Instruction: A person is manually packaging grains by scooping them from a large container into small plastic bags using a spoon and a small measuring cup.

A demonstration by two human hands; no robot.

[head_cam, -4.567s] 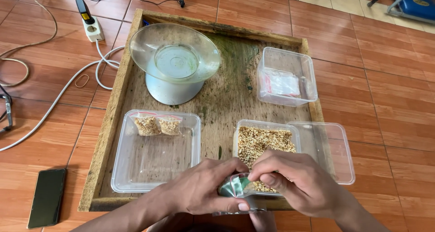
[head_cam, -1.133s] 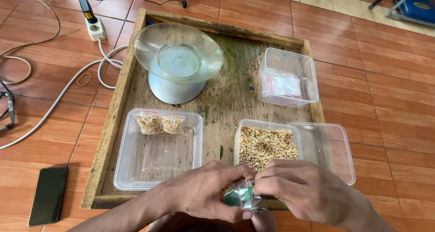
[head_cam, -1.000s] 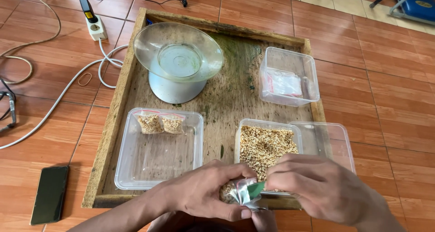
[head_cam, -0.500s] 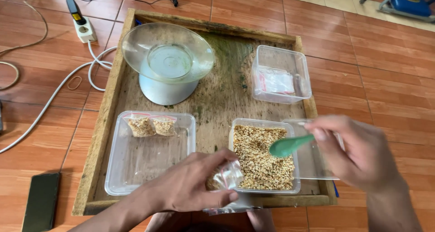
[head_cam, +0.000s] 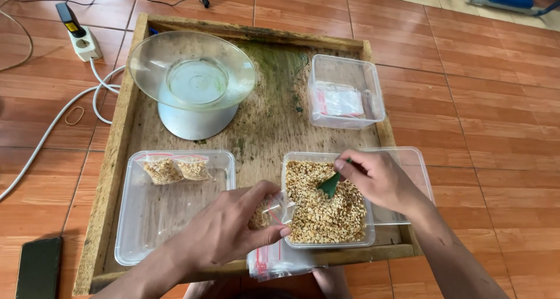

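Head view: left hand [head_cam: 224, 232] pinches a small clear zip bag [head_cam: 269, 210], part-filled with chopped nuts, beside the nut container [head_cam: 324, 201]. Light, limp and slippery, it is best gripped at the mouth. Right hand [head_cam: 376, 179] clamps a green spoon [head_cam: 330, 184] in the nuts.

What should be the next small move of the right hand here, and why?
Probably lift a scoop of grains to the small bag. The right hand has the green spoon dipped into the tub of grains, and the left hand holds the bag beside it, only partly filled.
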